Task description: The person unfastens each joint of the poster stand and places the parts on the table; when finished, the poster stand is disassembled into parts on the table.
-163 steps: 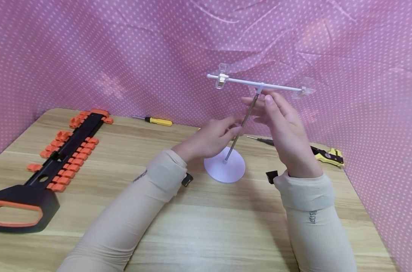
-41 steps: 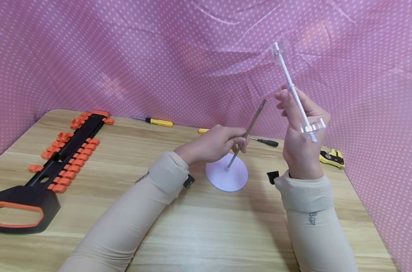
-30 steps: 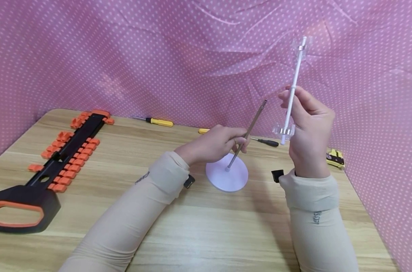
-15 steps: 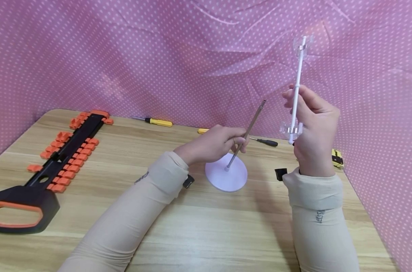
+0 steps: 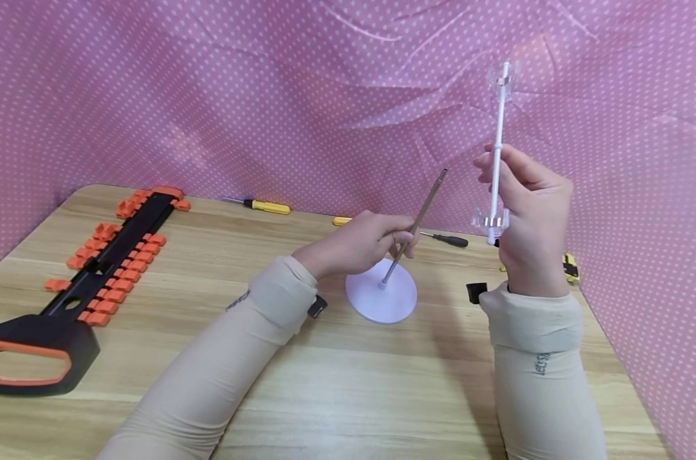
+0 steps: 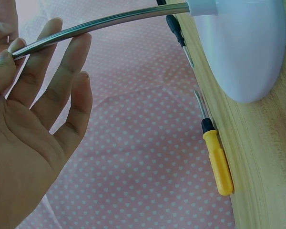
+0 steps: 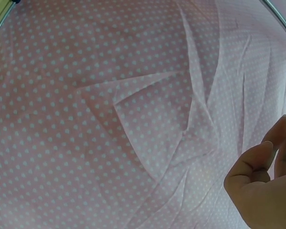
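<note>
A slim metal pole rises at a slant from a round white base on the table. My left hand pinches the pole partway up between thumb and fingers; in the left wrist view its other fingers spread out beside the pole. The pole's top end is bare. To its right and higher, my right hand pinches a white crossbar at its middle, holding it nearly upright in the air. Clear plastic clips sit near both ends of the crossbar. The right wrist view leaves the crossbar out.
At left lies a black rack with orange clips and a looped handle. Along the back edge are a yellow screwdriver, another yellow handle and a black screwdriver. A yellow-and-black tool is partly behind my right hand. Pink dotted cloth surrounds the table.
The crossbar, earlier on top of the pole, has come off it in my right hand, moved right and turned nearly upright. My left hand stays on the pole.
</note>
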{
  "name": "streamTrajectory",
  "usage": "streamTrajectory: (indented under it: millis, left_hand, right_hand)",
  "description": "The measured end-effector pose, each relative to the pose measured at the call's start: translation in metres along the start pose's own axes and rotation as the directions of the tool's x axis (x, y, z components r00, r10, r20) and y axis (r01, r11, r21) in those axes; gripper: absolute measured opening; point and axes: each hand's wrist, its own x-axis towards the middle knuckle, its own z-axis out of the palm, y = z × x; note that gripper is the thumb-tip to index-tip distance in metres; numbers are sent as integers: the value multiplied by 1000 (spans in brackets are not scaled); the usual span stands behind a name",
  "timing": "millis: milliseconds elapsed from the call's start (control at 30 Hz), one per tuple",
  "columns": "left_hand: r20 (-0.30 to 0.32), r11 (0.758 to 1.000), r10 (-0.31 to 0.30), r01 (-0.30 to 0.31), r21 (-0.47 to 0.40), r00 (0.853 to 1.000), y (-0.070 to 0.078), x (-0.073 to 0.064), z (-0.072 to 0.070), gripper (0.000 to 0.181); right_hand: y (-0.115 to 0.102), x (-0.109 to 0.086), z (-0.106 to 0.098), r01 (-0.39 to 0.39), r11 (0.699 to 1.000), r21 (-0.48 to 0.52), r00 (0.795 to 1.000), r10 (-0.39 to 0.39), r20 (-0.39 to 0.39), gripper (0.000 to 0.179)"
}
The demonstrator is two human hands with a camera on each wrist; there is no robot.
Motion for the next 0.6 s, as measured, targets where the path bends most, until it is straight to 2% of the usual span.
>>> streamTrajectory:
  millis: [600]
  left_hand:
    - [14, 1000, 5, -5, -2, 1000, 1, -1, -2, 25]
  right_hand:
    - [1, 0, 3, -23, 1000, 20, 1000, 23, 13, 16]
